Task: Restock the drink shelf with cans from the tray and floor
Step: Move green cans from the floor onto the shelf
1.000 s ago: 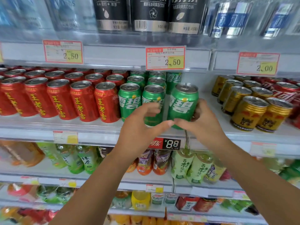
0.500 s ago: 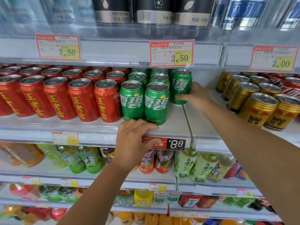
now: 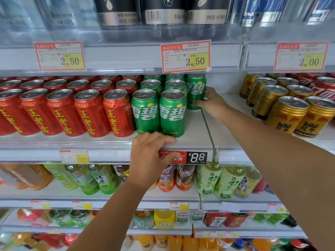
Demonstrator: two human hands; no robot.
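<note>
Presently: one green aluminium drink can, upright, deep in the right-hand green row on the white metal shelf. Right hand clamped round its lower wall. Left hand, fingers curled over the shelf's front lip. Likely full: weighty, rigid, smooth, dentable; hold mid-body, thumb opposing fingers.

Two hands at the drink shelf, one on a green can.

The right hand grips an upright green can toward the back of the shelf, just right of two rows of matching green cans. The left hand curls over the shelf's front edge, its thumb on the price strip. Red cans fill the left side, and gold cans stand on the right.
</note>
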